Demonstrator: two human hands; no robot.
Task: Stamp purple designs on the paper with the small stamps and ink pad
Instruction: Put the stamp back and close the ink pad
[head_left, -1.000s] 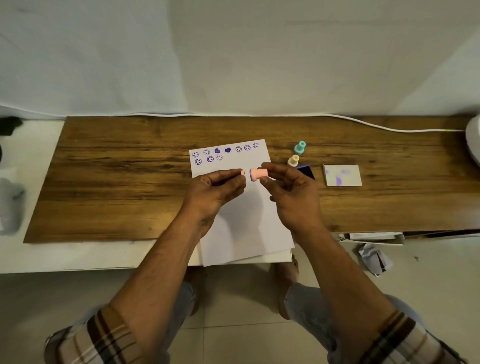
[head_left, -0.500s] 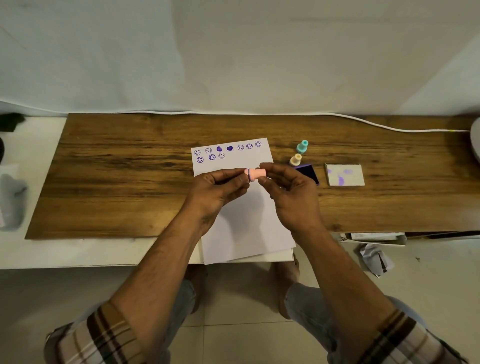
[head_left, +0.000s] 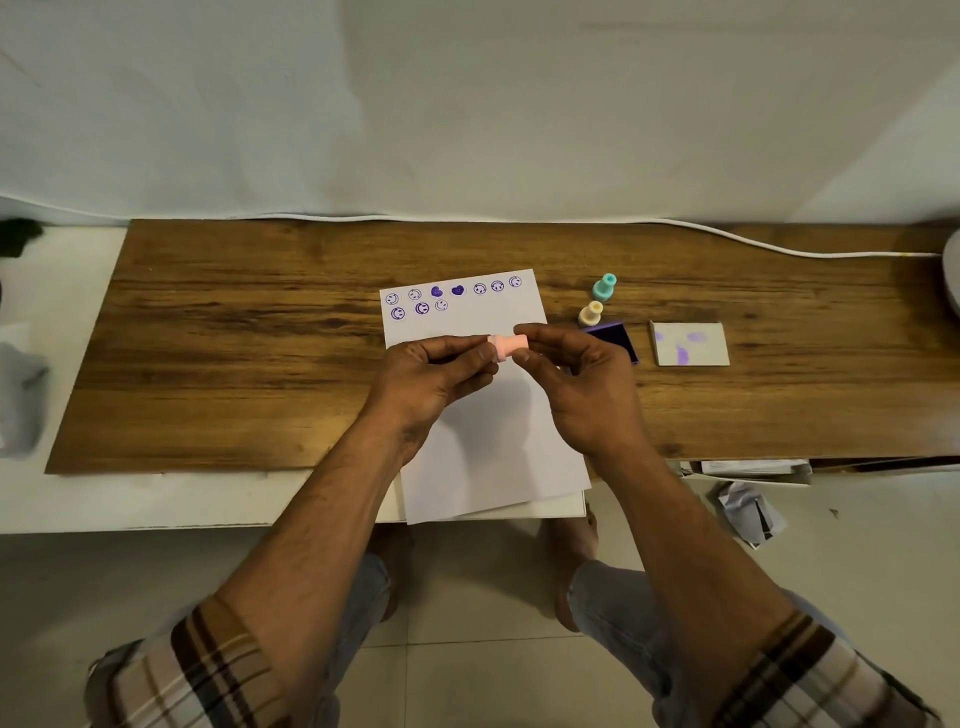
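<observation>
Your left hand (head_left: 436, 374) and right hand (head_left: 576, 379) meet above the paper (head_left: 488, 415), both pinching one pink stamp (head_left: 510, 347) that lies sideways between the fingertips, clear of the sheet. You look to be between prints, readying this stamp; whether you are fitting or pulling a cap, I cannot tell.

The next move calls for turning the stamp face down, taking it in one hand, pressing it on the ink pad (head_left: 613, 340) just right of your right hand, then setting it squarely on bare paper beside the second row.

Counted: three stamps in all. One is the pink one in your hands; the cream stamp (head_left: 590, 314) and the teal stamp (head_left: 604, 287) stand upright on the desk (head_left: 234, 338) behind the pad. There is one ink pad, open, with its lid (head_left: 690, 343), smeared purple, lying apart to the right. One top sheet lies over another. On it are ten prints: seven in the top row, two of them solid hearts among smiley faces, and three faces below.
</observation>
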